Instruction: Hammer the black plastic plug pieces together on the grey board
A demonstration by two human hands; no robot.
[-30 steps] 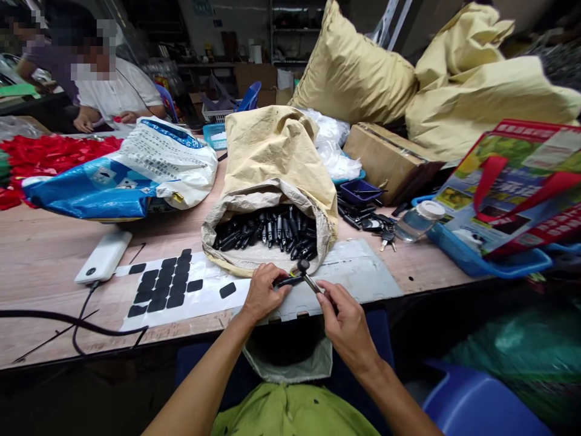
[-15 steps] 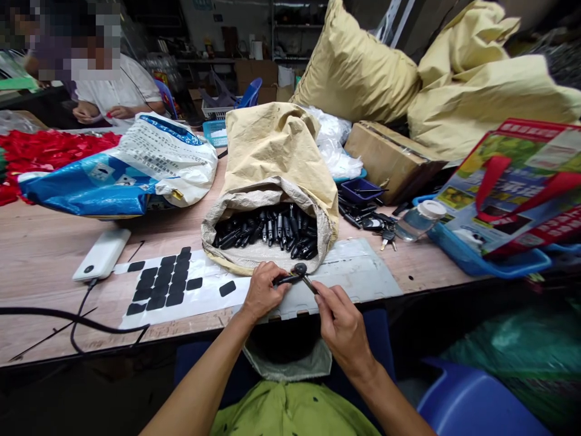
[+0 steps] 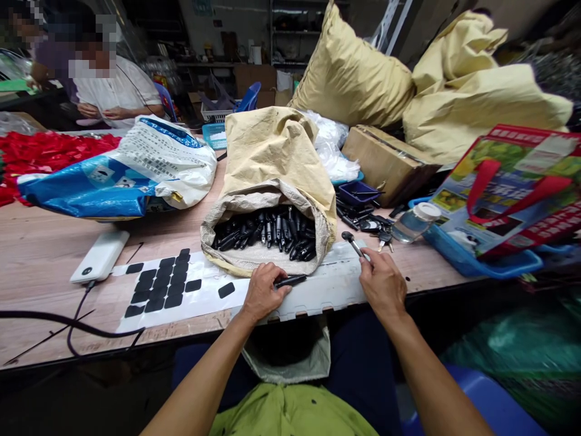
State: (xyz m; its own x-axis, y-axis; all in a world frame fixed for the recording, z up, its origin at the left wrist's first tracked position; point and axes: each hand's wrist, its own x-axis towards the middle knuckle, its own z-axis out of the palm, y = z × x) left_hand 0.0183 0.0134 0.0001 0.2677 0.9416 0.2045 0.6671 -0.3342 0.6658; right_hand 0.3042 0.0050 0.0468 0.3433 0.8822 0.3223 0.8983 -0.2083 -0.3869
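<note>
My left hand (image 3: 263, 292) is closed around one end of a slim black pen-shaped piece (image 3: 292, 281), just above the grey board (image 3: 318, 297) at the table's front edge. To the right, my right hand (image 3: 384, 280) pinches a short metal rod with a black rounded head (image 3: 353, 242), which points up and left. The two held things are apart. Between and beyond my hands lies a beige woven sack (image 3: 272, 145), its mouth toward me, with many similar black pieces (image 3: 267, 229) inside.
Left of the sack are a white sheet of black stickers (image 3: 163, 281), a white power bank (image 3: 100, 257) with a cable, and a blue-and-white bag (image 3: 122, 169). Keys (image 3: 385, 239), a jar (image 3: 415, 221) and a blue basket (image 3: 481, 257) stand right. A person (image 3: 113, 94) sits across the table.
My right hand has moved right and slightly up with the rod, away from the black piece. My left hand stays almost in place, still holding that piece.
</note>
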